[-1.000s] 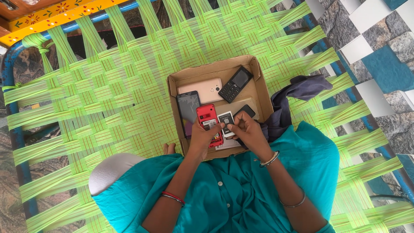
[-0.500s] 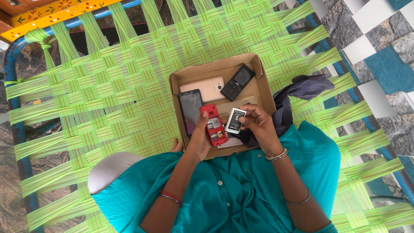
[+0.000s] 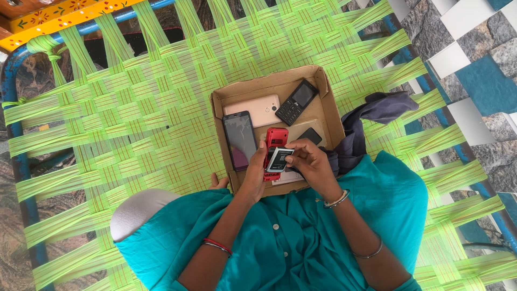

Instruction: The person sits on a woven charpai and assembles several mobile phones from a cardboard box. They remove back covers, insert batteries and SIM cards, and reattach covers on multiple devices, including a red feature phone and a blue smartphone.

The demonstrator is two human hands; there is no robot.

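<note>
Person sat on a cot woven from green straps (image 3: 134, 134), a shallow cardboard box (image 3: 328, 105) on the weave just in front of the lap.

Left hand (image 3: 253, 175) was wrapped around the lower part of a red phone (image 3: 276, 141), fingers clamped on it, holding it upright over the near half of the box. Right hand (image 3: 312, 164) pinched a small flat battery (image 3: 280, 159), black and white, between thumb and fingertips. The battery lay against the red phone's face, touching it.

Inside the box: a dark touchscreen phone (image 3: 240, 139) along the left wall, a pale pink phone (image 3: 252, 105) in the far left corner, a black keypad phone (image 3: 297, 102) tilted near the far right corner. A small black piece (image 3: 311, 134) lay just right of the red phone, partly hidden by the right hand; could not tell what it was.

A dark grey cloth (image 3: 377, 110) lay on the weave off the box's right wall. The cot's blue metal frame (image 3: 11, 97) showed along the left edge.
</note>
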